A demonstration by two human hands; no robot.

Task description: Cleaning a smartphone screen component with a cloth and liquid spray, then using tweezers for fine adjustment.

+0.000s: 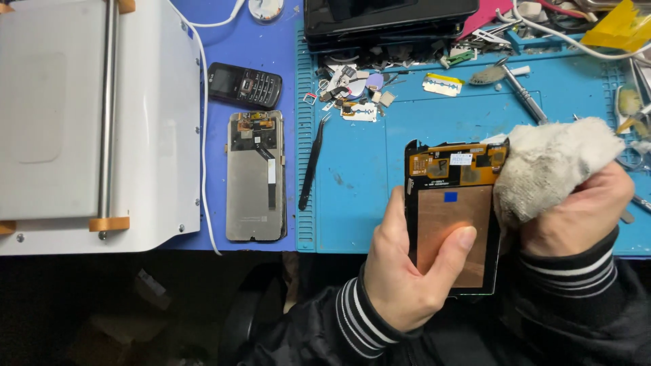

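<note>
My left hand [407, 264] grips a detached phone screen panel [451, 203], back side up, showing copper foil and an orange flex board along its top. My thumb lies across the copper area. My right hand [583, 213] is closed around a wadded white cloth [549, 166], which presses against the panel's upper right corner. Both hands hover at the near edge of the blue work mat [359, 203].
Another screen panel [255, 177] lies face down on the left, next to black tweezers [312, 166]. An old black keypad phone [244, 85] sits behind it. A white machine [95, 122] fills the left. Small parts, a razor blade [442, 84] and a screwdriver [523, 95] litter the mat's far side.
</note>
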